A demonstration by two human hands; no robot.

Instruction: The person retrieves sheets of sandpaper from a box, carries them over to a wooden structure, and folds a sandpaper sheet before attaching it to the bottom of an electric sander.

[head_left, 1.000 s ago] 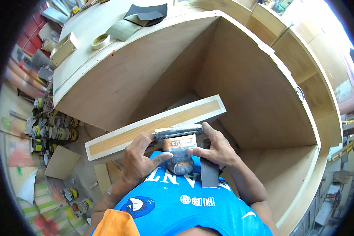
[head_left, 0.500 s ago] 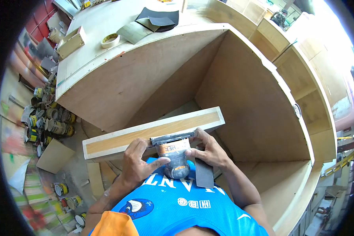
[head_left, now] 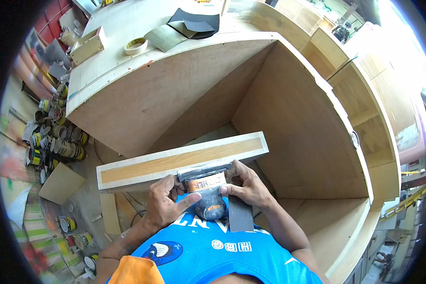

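Note:
A dusty palm sander (head_left: 207, 196) with an orange label is held against my chest, its flat base facing away from me. My left hand (head_left: 168, 201) is closed on the sander's left side, fingers curled at the base and thumb on the body. On the other side my right hand (head_left: 248, 187) grips the base's right end, with its thumb against the body. A dark grey strip of sandpaper (head_left: 241, 215) hangs below the right hand; its upper end is hidden. Just beyond the sander lies a long wooden panel (head_left: 184, 161) with a pale border.
A large plywood cabinet (head_left: 298, 109) stands open in front. On its top are a roll of masking tape (head_left: 136, 46), sandpaper sheets (head_left: 194, 23) and a small wooden box (head_left: 87, 46). Several paint cans (head_left: 68, 149) crowd the floor at left, near a loose board (head_left: 61, 187).
The sander has tilted slightly and sits a little lower in both hands. The whole view has shifted slightly; the grip on each side stays much the same.

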